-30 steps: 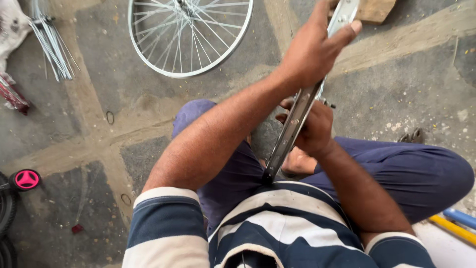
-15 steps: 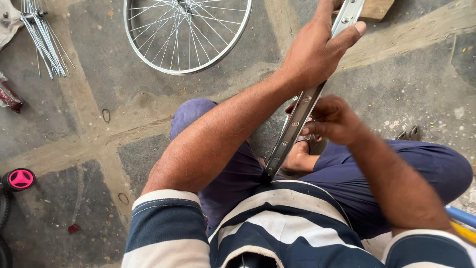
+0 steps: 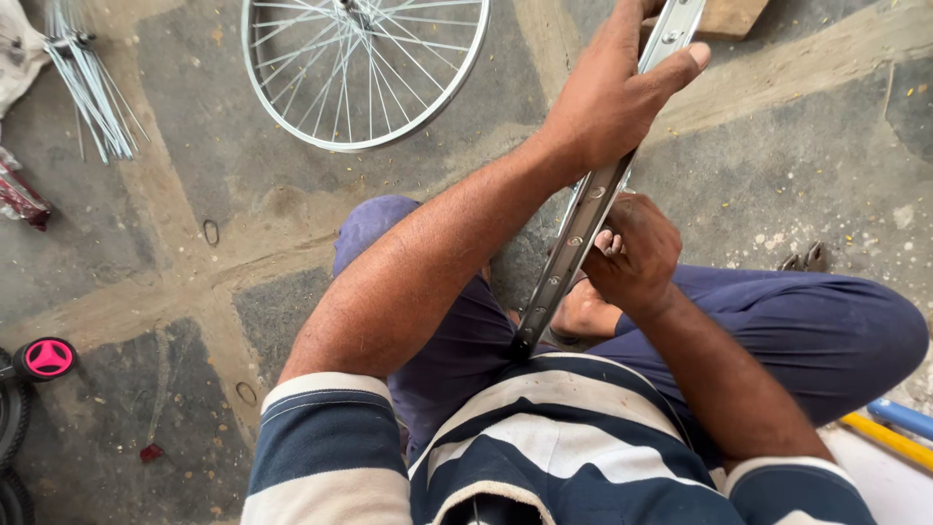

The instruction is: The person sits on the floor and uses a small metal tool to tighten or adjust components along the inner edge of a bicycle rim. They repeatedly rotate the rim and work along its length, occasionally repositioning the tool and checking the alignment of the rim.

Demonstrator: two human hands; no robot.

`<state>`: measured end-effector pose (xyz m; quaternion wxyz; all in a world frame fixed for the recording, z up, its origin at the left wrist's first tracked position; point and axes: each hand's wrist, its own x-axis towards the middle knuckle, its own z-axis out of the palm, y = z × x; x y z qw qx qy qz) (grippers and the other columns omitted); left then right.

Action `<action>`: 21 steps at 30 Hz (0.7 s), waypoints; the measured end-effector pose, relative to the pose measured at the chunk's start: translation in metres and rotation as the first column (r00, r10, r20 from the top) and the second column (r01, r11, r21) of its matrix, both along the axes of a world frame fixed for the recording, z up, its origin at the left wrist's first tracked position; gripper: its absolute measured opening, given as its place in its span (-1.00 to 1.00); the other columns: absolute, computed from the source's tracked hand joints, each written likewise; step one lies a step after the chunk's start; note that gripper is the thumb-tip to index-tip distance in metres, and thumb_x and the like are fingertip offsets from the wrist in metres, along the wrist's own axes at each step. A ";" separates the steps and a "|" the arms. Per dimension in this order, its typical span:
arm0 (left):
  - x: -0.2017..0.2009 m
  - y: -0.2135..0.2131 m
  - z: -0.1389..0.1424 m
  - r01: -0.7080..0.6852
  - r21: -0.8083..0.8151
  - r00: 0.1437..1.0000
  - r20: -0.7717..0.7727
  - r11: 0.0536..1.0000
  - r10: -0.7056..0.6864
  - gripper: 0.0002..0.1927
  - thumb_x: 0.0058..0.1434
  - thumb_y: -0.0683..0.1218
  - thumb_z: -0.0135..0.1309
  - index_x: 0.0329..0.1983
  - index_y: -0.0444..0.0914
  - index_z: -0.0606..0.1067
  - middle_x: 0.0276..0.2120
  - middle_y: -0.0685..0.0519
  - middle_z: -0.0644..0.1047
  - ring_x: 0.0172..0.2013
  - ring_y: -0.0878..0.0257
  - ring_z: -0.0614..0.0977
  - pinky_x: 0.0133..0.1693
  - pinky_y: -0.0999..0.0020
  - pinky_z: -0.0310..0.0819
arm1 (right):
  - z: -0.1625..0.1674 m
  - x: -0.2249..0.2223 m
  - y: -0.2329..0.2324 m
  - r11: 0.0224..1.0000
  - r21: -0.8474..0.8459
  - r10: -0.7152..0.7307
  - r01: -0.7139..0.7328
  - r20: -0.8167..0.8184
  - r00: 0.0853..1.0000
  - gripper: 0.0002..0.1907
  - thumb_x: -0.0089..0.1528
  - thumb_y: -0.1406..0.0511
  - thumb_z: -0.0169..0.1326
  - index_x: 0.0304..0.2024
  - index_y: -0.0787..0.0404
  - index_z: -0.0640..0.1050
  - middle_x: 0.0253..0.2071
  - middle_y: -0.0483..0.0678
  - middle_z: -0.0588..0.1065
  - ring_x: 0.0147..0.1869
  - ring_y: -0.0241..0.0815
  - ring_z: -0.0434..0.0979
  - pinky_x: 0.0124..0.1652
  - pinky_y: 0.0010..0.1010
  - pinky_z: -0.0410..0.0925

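Head view: the person is sitting cross-legged on a stone floor [image 3: 194, 243], looking down at a bare metal wheel rim [image 3: 583, 219] that is standing on edge between the knees, its lower end resting against the striped shirt and its upper end running out of the top of the picture. The left hand [image 3: 612, 97] is wrapping around the upper part of the rim, fingers curled closed over it and the thumb lying along its outer face, so it is holding the rim steady. The right hand [image 3: 637, 253] is pressing against the rim lower down, just beside the row of holes; its fingers are bunched together at the metal, and whether they are pinching a small part there I cannot tell, since the fingertips are hiding it.

As for progress, the rim in hand is showing no spokes along the stretch that is visible, only empty holes, so the work on it appears to be at an early stage. A finished spoked wheel [image 3: 364, 68] is lying flat on the floor well ahead, and a bundle of loose spokes [image 3: 87, 83] is lying at the far left, well apart from both hands. A small pink wheel [image 3: 47, 358] is sitting at the left edge.
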<state>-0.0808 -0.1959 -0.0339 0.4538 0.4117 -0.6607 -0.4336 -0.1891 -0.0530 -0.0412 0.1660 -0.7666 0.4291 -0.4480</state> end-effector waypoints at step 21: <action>0.001 -0.006 -0.001 0.015 0.148 0.997 0.076 0.989 -0.027 -0.13 0.31 0.23 0.03 0.43 -0.46 0.12 0.10 -0.43 0.53 0.08 -0.13 0.66 0.12 0.04 0.52 | -0.015 -0.026 0.018 0.913 0.348 0.040 -0.212 0.441 0.897 -0.79 0.29 0.44 0.24 -0.03 0.35 0.57 -0.01 0.19 0.59 -0.05 -0.19 0.59 -0.10 -0.42 0.45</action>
